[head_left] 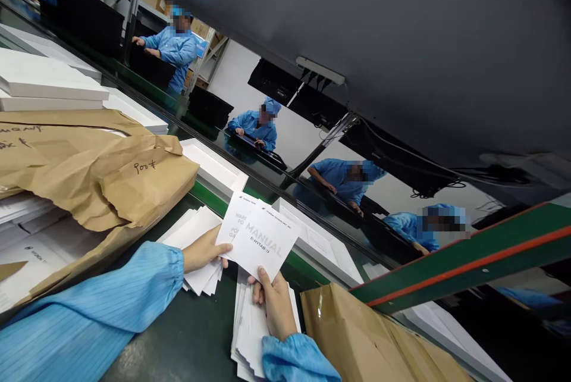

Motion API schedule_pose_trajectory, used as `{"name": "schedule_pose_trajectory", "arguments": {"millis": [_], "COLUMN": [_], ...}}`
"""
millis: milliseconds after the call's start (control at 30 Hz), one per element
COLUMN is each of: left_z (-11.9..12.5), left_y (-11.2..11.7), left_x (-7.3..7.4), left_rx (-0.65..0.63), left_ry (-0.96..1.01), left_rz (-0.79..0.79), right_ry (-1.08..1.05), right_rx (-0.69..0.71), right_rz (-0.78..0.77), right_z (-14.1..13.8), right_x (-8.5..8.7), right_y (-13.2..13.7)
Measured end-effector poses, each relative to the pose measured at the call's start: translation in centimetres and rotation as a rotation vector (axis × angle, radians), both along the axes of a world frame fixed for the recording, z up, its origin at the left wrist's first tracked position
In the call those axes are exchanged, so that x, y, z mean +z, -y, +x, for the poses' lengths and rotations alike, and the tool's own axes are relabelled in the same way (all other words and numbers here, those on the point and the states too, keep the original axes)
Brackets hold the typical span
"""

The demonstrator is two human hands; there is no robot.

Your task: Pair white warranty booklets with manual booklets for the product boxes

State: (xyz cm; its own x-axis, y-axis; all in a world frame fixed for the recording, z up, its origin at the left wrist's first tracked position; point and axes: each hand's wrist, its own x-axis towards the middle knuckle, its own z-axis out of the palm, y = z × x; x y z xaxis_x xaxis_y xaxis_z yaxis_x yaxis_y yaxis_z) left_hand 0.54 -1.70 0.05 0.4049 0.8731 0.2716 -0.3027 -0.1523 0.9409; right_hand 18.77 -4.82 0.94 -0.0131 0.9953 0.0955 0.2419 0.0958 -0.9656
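Note:
My left hand (pixel 207 250) pinches a white warranty leaflet (pixel 232 215) by its lower edge, thumb on top. In my right hand (pixel 274 298) is a white manual (pixel 270 238) marked "MANUAL", gripped at its bottom edge. The manual overlaps the right part of the leaflet, and both are held up above the dark green bench. Behind my left hand lies a loose stack of white leaflets (pixel 196 221). Under my right hand and wrist sits another pile of white booklets (pixel 250 334), partly covered by my sleeve.
At left, an open brown paper bag (pixel 147 182) holds more printed papers, beside stacked white boxes (pixel 49 75). A brown carton (pixel 357 328) stands at right below a green beam (pixel 482 257). White box trays (pixel 214 165) line the conveyor; several co-workers in blue sit or stand beyond it.

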Motion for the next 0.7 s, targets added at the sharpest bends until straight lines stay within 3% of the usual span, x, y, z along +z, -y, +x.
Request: {"name": "schedule_pose_trajectory", "arguments": {"millis": [700], "left_z": [-0.18], "left_y": [0.7], "left_x": [0.89], "left_rx": [0.032], "left_ry": [-0.092], "left_rz": [-0.003], "right_ry": [-0.038], "right_rx": [0.028], "right_rz": [0.003], "right_z": [-0.04], "right_x": [-0.27], "right_y": [0.13]}}
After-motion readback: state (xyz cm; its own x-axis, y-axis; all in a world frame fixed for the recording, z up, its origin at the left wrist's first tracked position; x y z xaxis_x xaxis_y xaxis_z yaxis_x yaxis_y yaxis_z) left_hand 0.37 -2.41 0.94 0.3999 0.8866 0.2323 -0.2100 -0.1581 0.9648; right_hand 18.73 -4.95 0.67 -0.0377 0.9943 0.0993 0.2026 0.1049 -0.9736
